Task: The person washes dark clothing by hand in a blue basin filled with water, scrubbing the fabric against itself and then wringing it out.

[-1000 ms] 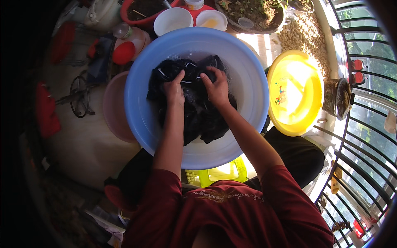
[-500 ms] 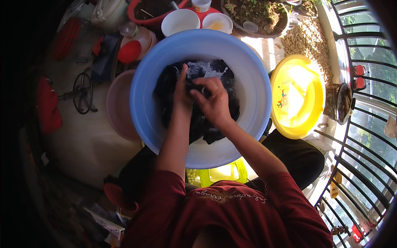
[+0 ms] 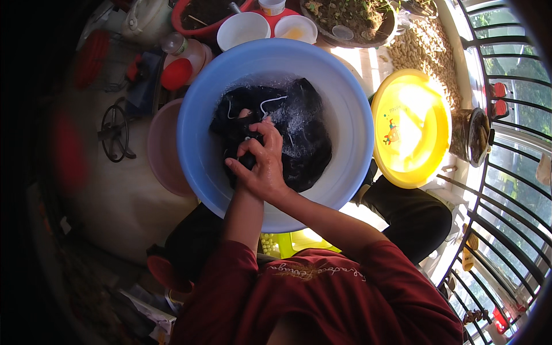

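A soaked black garment (image 3: 305, 144) with a white drawstring (image 3: 270, 102) lies bunched in water inside a large blue basin (image 3: 198, 155). My right hand (image 3: 263, 164) is over its left part, fingers curled and closed on a fold of the cloth. Beneath it is my left hand (image 3: 244, 113), mostly covered by the fabric and by the right hand; only bits of its fingers show past the cloth, which it appears to grip. The right wrist crosses over the left one.
A yellow basin (image 3: 379, 152) stands to the right, a pink basin (image 3: 161, 152) to the left. Two white bowls (image 3: 244, 30) and planters with soil (image 3: 359, 23) are beyond the blue basin. A barred window (image 3: 512, 92) runs along the right side.
Both hands were raised above the garment and have come down onto it. My right hand has moved left and toward me, the left now under cloth. The drawstring has come into sight.
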### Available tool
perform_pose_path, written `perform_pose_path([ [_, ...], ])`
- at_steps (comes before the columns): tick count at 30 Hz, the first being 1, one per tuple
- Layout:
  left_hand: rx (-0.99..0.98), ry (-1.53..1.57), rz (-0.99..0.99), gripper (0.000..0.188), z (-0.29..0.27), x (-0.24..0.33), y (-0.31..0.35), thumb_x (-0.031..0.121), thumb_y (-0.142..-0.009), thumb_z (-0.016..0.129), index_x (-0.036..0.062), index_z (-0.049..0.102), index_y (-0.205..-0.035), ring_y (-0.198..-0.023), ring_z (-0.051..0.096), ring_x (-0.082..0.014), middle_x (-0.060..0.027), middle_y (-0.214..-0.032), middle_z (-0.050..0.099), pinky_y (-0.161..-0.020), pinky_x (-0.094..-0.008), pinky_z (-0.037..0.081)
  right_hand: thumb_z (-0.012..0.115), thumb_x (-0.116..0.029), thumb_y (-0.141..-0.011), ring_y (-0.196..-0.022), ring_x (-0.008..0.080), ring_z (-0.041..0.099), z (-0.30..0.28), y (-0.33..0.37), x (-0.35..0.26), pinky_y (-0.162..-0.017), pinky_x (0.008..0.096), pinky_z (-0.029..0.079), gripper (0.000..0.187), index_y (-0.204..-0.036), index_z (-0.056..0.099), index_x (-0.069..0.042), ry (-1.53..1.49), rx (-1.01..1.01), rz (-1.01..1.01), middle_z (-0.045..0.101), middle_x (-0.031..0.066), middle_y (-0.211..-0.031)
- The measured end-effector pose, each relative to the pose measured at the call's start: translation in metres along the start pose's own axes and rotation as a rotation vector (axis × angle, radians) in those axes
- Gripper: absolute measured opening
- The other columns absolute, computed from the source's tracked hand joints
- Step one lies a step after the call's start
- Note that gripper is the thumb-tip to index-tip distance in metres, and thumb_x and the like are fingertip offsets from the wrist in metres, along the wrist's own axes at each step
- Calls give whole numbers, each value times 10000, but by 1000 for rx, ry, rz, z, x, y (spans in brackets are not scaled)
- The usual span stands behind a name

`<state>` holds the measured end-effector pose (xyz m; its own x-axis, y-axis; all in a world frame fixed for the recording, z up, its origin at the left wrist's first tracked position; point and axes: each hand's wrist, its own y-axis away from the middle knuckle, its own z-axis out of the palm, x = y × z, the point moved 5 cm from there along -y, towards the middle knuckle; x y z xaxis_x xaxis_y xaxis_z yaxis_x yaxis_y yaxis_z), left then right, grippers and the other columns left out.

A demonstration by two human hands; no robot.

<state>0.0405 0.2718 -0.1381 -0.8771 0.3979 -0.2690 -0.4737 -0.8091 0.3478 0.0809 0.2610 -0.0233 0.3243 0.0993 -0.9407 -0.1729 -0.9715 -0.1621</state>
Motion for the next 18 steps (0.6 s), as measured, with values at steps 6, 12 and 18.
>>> perform_pose_path([
  [6, 534, -693, 434, 172, 15, 36, -14, 142, -788, 517, 22, 586, -889, -820, 585, -212, -69, -881, 581, -781, -337, 488, 717, -238, -709, -678, 288, 555, -14, -52, 78, -657, 378, 439, 339, -704, 457, -21, -115, 58, 387, 536, 147, -710],
  [12, 634, -977, 642, 227, -16, 75, -30, 159, -753, 686, -30, 619, -859, -768, 581, -170, -86, -898, 631, -728, -319, 461, 741, -331, -718, -1007, 353, 542, -37, -44, 136, -857, 396, 446, 630, -1216, 474, -51, 84, -20, 337, 542, 180, -1121],
  [18, 963, -1764, 465, 306, -20, 76, -46, 256, -735, 746, -27, 636, -774, -604, 544, -139, -37, -751, 629, -594, -312, 438, 599, -212, -802, -1090, 429, 480, -3, -15, 165, -894, 472, 420, 490, -1270, 464, -162, 541, -411, 309, 477, 234, -1181],
])
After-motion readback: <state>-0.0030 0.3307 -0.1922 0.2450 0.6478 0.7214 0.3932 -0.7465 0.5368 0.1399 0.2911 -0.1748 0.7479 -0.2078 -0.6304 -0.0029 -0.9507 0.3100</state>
